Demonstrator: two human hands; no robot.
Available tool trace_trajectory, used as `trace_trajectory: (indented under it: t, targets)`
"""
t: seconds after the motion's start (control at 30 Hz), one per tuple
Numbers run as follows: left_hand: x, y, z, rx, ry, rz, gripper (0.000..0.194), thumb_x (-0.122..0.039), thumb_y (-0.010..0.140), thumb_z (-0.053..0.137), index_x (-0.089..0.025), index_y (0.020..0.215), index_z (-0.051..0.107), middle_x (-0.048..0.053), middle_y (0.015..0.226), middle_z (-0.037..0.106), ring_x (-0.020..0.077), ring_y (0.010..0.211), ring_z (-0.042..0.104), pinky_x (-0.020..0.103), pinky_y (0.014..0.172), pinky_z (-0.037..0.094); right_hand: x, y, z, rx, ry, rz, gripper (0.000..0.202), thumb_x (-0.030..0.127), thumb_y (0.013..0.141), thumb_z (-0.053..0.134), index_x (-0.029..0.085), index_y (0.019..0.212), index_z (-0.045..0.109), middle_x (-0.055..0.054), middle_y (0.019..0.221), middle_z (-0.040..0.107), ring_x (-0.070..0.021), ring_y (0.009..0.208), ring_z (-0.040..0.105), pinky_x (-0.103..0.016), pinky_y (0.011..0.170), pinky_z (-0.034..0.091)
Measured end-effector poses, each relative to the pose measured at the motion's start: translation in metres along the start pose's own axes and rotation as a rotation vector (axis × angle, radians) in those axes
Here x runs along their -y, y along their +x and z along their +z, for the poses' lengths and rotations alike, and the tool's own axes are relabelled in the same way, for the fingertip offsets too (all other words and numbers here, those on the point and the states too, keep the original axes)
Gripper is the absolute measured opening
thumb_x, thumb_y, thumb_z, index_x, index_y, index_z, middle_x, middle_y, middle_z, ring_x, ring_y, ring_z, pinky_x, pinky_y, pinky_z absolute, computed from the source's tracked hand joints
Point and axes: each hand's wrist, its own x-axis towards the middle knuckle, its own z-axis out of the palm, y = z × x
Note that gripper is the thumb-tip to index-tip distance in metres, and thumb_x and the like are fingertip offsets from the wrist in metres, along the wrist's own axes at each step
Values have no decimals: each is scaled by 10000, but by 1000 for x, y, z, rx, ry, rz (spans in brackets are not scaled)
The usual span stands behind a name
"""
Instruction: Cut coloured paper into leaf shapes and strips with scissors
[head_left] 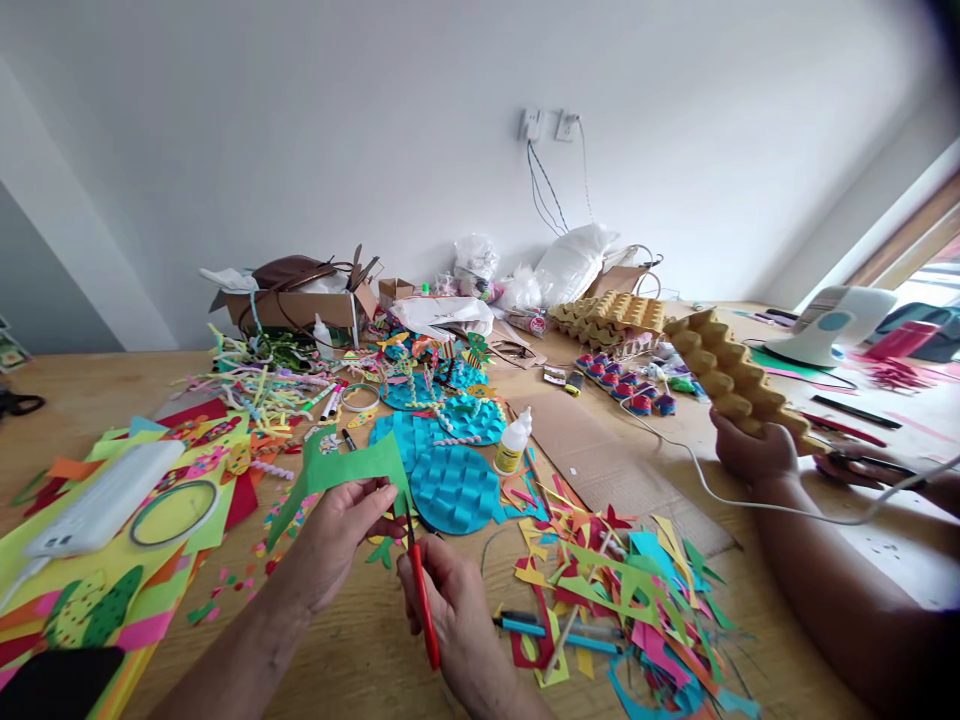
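A wooden table (360,650) lay strewn with scraps. The left hand (341,535) pinched a flat green paper cutout (337,470), its long axis slanting from lower left to upper right. The right hand (457,610) gripped red scissors (422,590), blades pointing up into it.

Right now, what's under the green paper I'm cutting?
Under the green paper: wooden table, coloured scraps, blue woven discs alongside. What lies directly beneath is hidden by the left hand.

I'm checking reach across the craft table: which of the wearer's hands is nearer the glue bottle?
Right. The right hand, gripping red scissors, sits below the glue bottle; the left hand, holding green paper, lies farther to its left.
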Motion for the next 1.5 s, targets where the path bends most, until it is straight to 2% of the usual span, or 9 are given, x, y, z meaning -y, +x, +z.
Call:
trace_trajectory:
  t: [0.37, 0.57, 0.7, 0.97, 1.23, 1.5]
  targets:
    - [0, -1, -1, 13, 47, -8, 112, -249, 626, 678, -145, 637, 637, -29, 583, 609, 130, 531, 583, 251, 534, 490, 0, 0, 1, 4, 14, 45, 313, 414, 819, 443, 182, 611, 421, 51, 487, 400, -82, 479, 393, -175, 435, 303]
    - [2, -2, 1, 112, 93, -25, 126, -253, 661, 650, -138, 711, 658, 11, 671, 667, 146, 571, 597, 267, 564, 495, 3, 1, -1, 26, 118, 60, 290, 401, 820, 443, 181, 632, 423, 58, 503, 402, -74, 453, 392, -169, 415, 309]
    - [3, -2, 1, 132, 93, -35, 122, -252, 681, 632, -140, 718, 664, 16, 673, 679, 148, 581, 604, 260, 566, 488, 3, 1, -2, 23, 115, 61, 304, 421, 817, 445, 177, 637, 434, 59, 499, 406, -75, 452, 394, -172, 418, 305]
    - [2, -1, 1, 100, 70, -41, 107, -242, 668, 641, -144, 706, 660, 2, 639, 666, 140, 555, 597, 254, 537, 486, -5, 2, -1, -12, 19, 33, 393, 507, 820, 415, 163, 652, 506, 52, 462, 403, -84, 459, 399, -181, 432, 311]
    - [3, 1, -4, 105, 69, 2, 143, -280, 694, 633, -141, 669, 654, 4, 598, 640, 139, 557, 583, 250, 527, 495, -6, 3, -2, -8, -34, 16, 404, 512, 818, 406, 161, 675, 545, 44, 458, 403, -92, 469, 401, -179, 430, 313]
    - [2, 2, -3, -41, 50, 45, 153, -270, 634, 684, -161, 699, 600, -26, 588, 593, 140, 561, 565, 237, 463, 494, -4, 2, -2, 9, 3, 41, 356, 477, 798, 455, 168, 626, 493, 51, 476, 389, -84, 460, 396, -174, 417, 311]
